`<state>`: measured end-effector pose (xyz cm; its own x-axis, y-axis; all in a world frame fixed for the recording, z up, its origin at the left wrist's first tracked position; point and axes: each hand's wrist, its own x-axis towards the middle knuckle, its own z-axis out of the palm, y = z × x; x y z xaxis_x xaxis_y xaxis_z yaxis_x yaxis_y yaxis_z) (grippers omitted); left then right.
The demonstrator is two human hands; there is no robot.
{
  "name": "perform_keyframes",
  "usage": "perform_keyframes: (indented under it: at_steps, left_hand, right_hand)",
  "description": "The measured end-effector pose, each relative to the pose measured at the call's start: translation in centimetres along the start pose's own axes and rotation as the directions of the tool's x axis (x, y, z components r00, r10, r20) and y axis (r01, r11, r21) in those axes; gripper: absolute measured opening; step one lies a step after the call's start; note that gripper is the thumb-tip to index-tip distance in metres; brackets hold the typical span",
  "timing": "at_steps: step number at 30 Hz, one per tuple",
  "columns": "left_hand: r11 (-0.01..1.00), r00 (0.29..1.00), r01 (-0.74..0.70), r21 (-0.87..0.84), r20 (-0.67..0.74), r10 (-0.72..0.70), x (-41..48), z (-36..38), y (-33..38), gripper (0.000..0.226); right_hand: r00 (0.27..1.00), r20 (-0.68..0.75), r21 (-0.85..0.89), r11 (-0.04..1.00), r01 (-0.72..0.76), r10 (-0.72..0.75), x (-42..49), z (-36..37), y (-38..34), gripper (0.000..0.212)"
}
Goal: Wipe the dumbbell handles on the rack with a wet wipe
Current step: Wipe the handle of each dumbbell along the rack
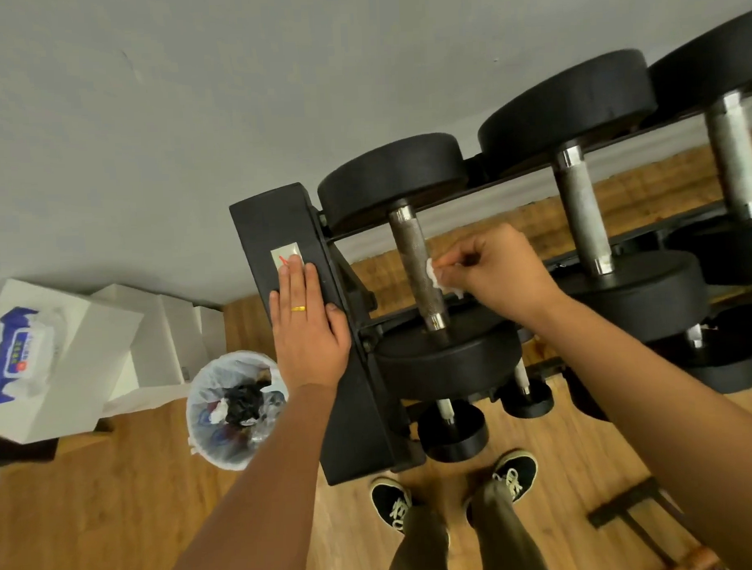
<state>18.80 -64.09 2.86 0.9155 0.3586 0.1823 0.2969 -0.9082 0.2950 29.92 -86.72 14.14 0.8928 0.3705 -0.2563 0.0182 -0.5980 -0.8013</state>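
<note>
A black dumbbell rack (274, 220) stands against the grey wall with several black dumbbells on it. The leftmost dumbbell has a knurled steel handle (414, 258). My right hand (497, 267) pinches a small white wet wipe (437, 276) and holds it against the right side of that handle. My left hand (307, 325) lies flat, fingers straight, on top of the rack's left end post. Two more steel handles (580, 209) lie on the rack further right.
A lined waste bin (233, 409) with rubbish stands on the wooden floor left of the rack. A blue pack of wipes (16, 352) lies on a white box at far left. Smaller dumbbells (452, 431) sit on the lower tier above my shoes (390, 501).
</note>
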Motion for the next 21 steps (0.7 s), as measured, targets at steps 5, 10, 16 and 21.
perform_keyframes:
  at_steps: [5,10,16,21]
  left_hand:
    - [1.0,0.999,-0.007,-0.012,-0.031,0.007,0.0,0.2,-0.1,0.061]
    - [1.0,0.999,-0.009,-0.03,-0.052,0.008,-0.1,0.2,0.0,0.06]
    - [0.999,0.997,0.025,-0.045,-0.065,-0.028,-0.3,0.1,0.3,0.058]
    - [0.999,0.998,0.025,-0.04,-0.061,-0.027,-0.3,0.1,0.2,0.059]
  right_hand:
    - [0.999,-0.003,-0.001,0.999,0.054,-0.054,1.1,0.0,-0.1,0.003]
    - [0.967,0.249,-0.089,0.996,-0.029,0.05,-0.7,-0.7,2.2,0.017]
    - [0.991,0.134,0.09,0.996,-0.017,0.004,-0.6,-0.4,2.1,0.006]
    - [0.952,0.302,0.032,0.998,-0.057,0.044,-1.1,-0.9,2.8,0.01]
